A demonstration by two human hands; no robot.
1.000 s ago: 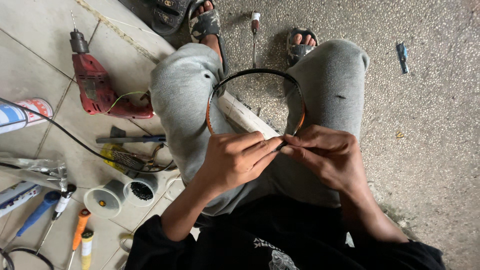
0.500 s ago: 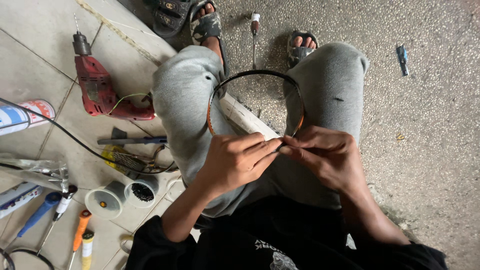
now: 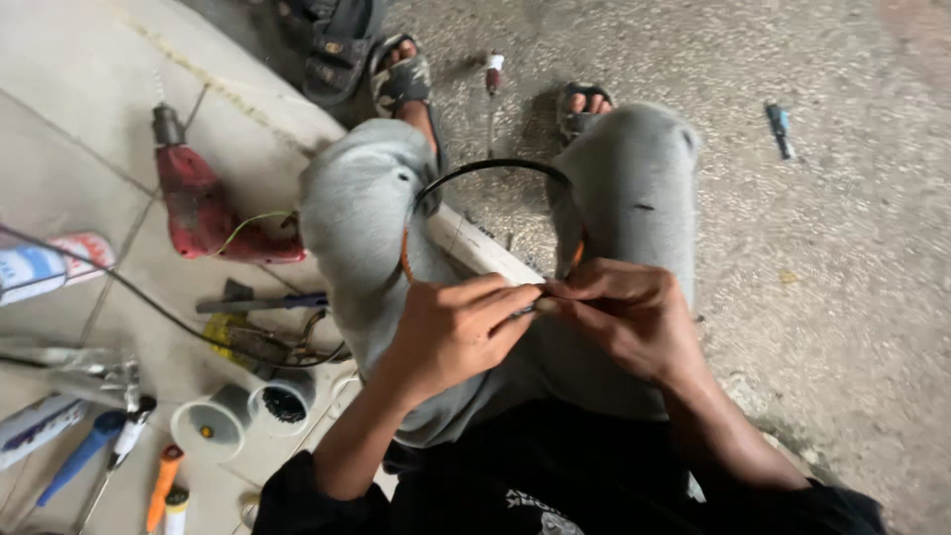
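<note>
From the head camera you are looking straight down at your own lap as you sit low over the floor, knees in grey trousers spread to either side. Your left hand (image 3: 458, 332) and right hand (image 3: 622, 319) meet fingertip to fingertip between your knees, both pinched shut on the ends of a black cable (image 3: 495, 166). The cable bends up and away from your fingers in an arch that spans from one knee to the other; near your hands its sheath shows orange on both sides. What exactly sits between your fingertips is too small to make out.

Under the arch a white pipe (image 3: 477, 248) lies slantwise on the floor between your legs. Beyond your knees your sandalled feet rest on the speckled concrete, with a small screwdriver (image 3: 491, 74) between them and a blue-handled tool (image 3: 780, 127) well apart to the right.

To your left, on the pale tiles, lies a red power drill (image 3: 198, 203) with a yellow-green wire curling from it. Nearer you are a hammer (image 3: 260, 301), a white tape roll (image 3: 208, 428) just beside a second roll (image 3: 282, 404), an orange-handled screwdriver (image 3: 161, 485) and a blue-handled one (image 3: 77, 456). A spray can (image 3: 50, 266) lies at the left edge.
</note>
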